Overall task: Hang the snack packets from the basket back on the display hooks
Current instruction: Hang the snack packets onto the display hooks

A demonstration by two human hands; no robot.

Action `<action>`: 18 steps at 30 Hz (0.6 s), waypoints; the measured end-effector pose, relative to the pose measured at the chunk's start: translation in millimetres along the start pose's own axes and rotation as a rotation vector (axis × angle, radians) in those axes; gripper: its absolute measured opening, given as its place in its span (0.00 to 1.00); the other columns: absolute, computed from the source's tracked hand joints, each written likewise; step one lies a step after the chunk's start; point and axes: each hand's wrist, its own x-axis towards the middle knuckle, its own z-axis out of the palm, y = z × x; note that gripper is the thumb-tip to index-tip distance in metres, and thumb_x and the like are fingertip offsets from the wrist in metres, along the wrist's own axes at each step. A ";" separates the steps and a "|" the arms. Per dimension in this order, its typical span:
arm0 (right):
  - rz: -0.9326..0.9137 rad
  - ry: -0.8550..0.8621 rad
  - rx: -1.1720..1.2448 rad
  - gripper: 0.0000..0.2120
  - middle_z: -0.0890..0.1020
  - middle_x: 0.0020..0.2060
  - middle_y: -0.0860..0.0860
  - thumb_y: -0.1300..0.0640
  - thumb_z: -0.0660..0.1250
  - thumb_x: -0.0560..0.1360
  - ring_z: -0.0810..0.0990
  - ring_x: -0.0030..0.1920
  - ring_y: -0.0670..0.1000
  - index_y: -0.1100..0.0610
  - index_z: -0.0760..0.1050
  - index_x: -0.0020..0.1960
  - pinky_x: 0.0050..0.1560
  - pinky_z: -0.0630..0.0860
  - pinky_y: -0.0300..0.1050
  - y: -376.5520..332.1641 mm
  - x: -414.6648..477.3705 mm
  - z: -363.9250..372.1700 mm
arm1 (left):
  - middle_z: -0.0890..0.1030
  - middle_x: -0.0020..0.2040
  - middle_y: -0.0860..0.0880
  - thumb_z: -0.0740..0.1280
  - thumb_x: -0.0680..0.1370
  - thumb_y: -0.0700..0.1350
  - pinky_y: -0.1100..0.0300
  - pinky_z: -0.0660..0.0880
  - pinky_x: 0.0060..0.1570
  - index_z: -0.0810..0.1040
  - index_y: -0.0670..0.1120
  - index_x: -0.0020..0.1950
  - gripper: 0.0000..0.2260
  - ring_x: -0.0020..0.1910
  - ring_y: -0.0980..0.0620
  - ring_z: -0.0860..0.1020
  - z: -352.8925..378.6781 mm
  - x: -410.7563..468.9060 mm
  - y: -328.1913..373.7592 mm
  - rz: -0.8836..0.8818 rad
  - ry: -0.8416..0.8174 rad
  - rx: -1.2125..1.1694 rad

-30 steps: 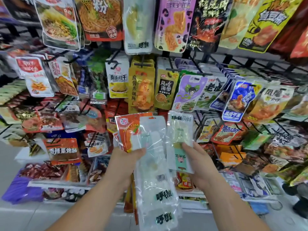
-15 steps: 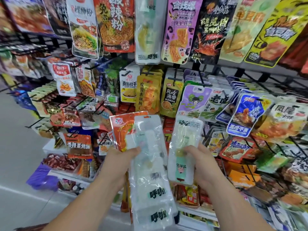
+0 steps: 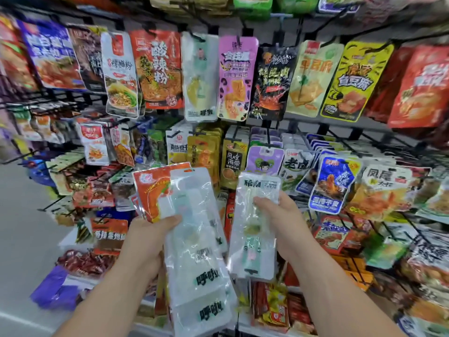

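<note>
Left hand (image 3: 145, 242): grips a fanned bundle, an orange packet (image 3: 150, 190) behind the long clear packets (image 3: 194, 239). The thumb is pressed flat across their fronts and the other fingers are hidden behind. The fan probably lets each packet be read and drawn off singly.
Right hand (image 3: 281, 220): pinches a single clear packet (image 3: 252, 239) near its upper part, with the thumb in front and the other fingers out of sight behind. It is held upright and apart from the bundle, likely the next to hang.
Display rack (image 3: 303, 120): hooks crowded, packets on every row.
Likely home: a hanging clear packet (image 3: 199, 76) in the middle of the rack's upper row seems to share the long packets' dark lettering, though blur leaves this uncertain.
Basket: not in view.
</note>
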 end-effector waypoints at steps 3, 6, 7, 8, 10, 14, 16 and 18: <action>-0.018 0.034 0.031 0.45 0.78 0.71 0.52 0.29 0.77 0.63 0.78 0.69 0.58 0.50 0.72 0.73 0.69 0.73 0.70 -3.0 2.1 7.0 | 0.88 0.40 0.42 0.74 0.76 0.31 0.53 0.82 0.36 0.84 0.38 0.48 0.04 0.33 0.45 0.86 -2.2 1.7 5.7 0.030 0.010 -0.004; -0.047 -0.003 0.002 0.10 0.87 0.54 0.54 0.48 0.69 0.81 0.86 0.55 0.60 0.53 0.81 0.59 0.57 0.81 0.68 -20.4 -5.8 22.8 | 0.88 0.38 0.43 0.74 0.76 0.32 0.54 0.81 0.35 0.83 0.38 0.48 0.03 0.32 0.46 0.86 -7.1 5.9 13.6 0.039 0.014 -0.005; -0.056 -0.002 -0.018 0.07 0.88 0.50 0.56 0.53 0.67 0.83 0.87 0.52 0.61 0.54 0.82 0.55 0.53 0.82 0.68 -23.0 -2.8 25.0 | 0.87 0.37 0.44 0.73 0.76 0.32 0.55 0.81 0.33 0.83 0.38 0.47 0.03 0.31 0.47 0.86 -9.4 8.0 17.4 0.041 0.009 -0.008; -0.065 -0.010 -0.017 0.07 0.88 0.48 0.57 0.56 0.66 0.83 0.87 0.50 0.61 0.55 0.82 0.53 0.50 0.83 0.68 -27.0 -2.1 29.4 | 0.87 0.36 0.44 0.73 0.76 0.32 0.56 0.81 0.30 0.83 0.38 0.47 0.03 0.30 0.47 0.86 -11.9 10.3 21.8 0.041 0.003 -0.015; -0.147 0.001 -0.063 0.06 0.88 0.45 0.57 0.57 0.68 0.82 0.88 0.47 0.61 0.57 0.83 0.51 0.49 0.84 0.66 -36.8 1.4 40.4 | 0.87 0.36 0.44 0.73 0.76 0.32 0.57 0.80 0.27 0.83 0.38 0.46 0.03 0.30 0.47 0.85 -18.8 16.9 31.2 0.045 -0.010 -0.024; -0.368 0.108 -0.286 0.03 0.86 0.40 0.52 0.56 0.71 0.80 0.85 0.42 0.54 0.53 0.81 0.48 0.45 0.83 0.54 -61.3 11.2 60.1 | 0.87 0.39 0.40 0.73 0.76 0.30 0.51 0.84 0.31 0.83 0.36 0.44 0.03 0.31 0.45 0.86 -38.6 35.9 51.5 0.077 -0.028 -0.007; -0.452 0.190 -0.274 0.04 0.84 0.40 0.53 0.57 0.72 0.80 0.84 0.39 0.53 0.53 0.78 0.48 0.38 0.80 0.51 -77.1 15.2 70.5 | 0.87 0.43 0.36 0.74 0.75 0.31 0.48 0.84 0.34 0.83 0.32 0.47 0.03 0.32 0.42 0.86 -48.8 45.0 60.1 0.092 -0.033 0.009; -0.522 0.268 -0.166 0.06 0.83 0.47 0.56 0.60 0.72 0.80 0.86 0.43 0.56 0.54 0.74 0.51 0.35 0.82 0.47 -92.8 12.8 84.4 | 0.86 0.44 0.34 0.75 0.75 0.31 0.47 0.84 0.39 0.82 0.29 0.50 0.07 0.33 0.41 0.86 -57.1 52.7 65.4 0.109 -0.037 0.014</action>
